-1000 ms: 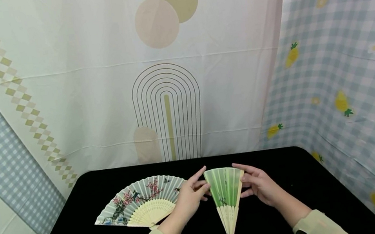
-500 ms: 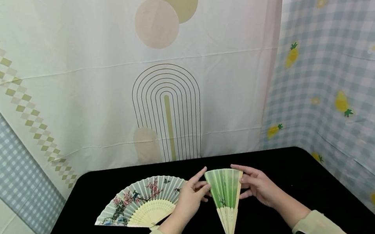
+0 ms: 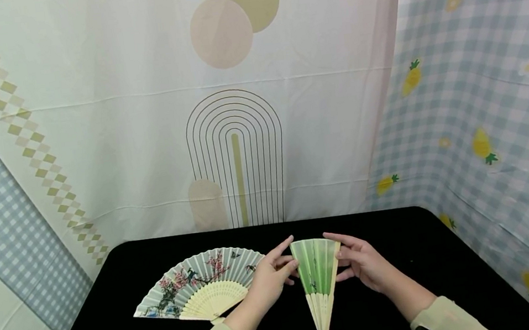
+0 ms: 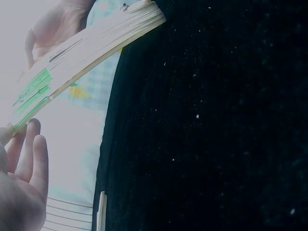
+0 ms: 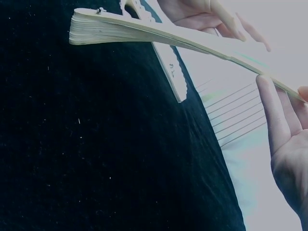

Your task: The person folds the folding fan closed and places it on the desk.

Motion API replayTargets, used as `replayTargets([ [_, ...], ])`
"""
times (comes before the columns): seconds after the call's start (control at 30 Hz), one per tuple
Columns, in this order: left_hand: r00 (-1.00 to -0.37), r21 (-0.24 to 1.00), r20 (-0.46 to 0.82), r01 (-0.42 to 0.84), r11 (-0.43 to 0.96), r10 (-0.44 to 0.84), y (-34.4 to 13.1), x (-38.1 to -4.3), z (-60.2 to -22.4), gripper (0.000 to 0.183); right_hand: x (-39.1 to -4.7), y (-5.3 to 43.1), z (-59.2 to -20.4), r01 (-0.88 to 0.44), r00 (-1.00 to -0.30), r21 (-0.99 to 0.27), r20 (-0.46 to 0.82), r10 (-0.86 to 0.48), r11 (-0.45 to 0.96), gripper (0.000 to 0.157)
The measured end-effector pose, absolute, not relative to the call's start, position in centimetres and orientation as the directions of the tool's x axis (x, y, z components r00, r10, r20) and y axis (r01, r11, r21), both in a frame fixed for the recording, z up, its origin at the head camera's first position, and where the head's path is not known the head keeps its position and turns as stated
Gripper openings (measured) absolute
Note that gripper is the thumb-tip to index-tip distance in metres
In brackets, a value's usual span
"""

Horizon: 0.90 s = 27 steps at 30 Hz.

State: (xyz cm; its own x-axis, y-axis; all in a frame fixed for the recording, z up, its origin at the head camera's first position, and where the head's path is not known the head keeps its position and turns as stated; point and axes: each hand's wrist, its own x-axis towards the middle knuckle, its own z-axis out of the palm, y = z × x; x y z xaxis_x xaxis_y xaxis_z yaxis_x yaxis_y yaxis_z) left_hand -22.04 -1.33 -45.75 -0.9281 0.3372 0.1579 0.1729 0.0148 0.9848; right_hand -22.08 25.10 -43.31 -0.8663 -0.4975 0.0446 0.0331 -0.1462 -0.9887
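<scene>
With thumb and fingers, my left hand (image 3: pixel 268 280) is pinching the left edge of a green pleated folding fan with slender pale ribs (image 3: pixel 315 270), and my right hand (image 3: pixel 368 264) is pinching its right edge the same way. The fan is sitting between my two hands, partly spread into a narrow wedge, its riveted end pointing back toward me. I am holding it up over a black, cloth-like tabletop (image 3: pixel 381 328). Just to the left, a widely spread whitish folding fan painted with pink blossoms (image 3: pixel 200 284) is lying on the black surface, my left hand and forearm overlapping its right side. Beyond the table, a white curtain printed with thin-lined arches (image 3: pixel 132 149) is hanging.
</scene>
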Motion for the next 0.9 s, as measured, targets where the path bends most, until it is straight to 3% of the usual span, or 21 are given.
replayTargets([
  [0.17,-0.926,0.985,0.156,0.17,0.012,0.342,-1.29,-22.05,-45.73,0.055,-22.04,24.99,-43.31,0.033,-0.864,-0.989,0.045,-0.502,-0.146,0.046],
  [0.9,-0.899,0.982,0.165,0.188,0.018,0.405,-1.16,-21.97,-45.62,0.055,-21.75,24.37,-43.47,0.029,-0.868,-0.992,0.037,-0.496,-0.125,0.049],
])
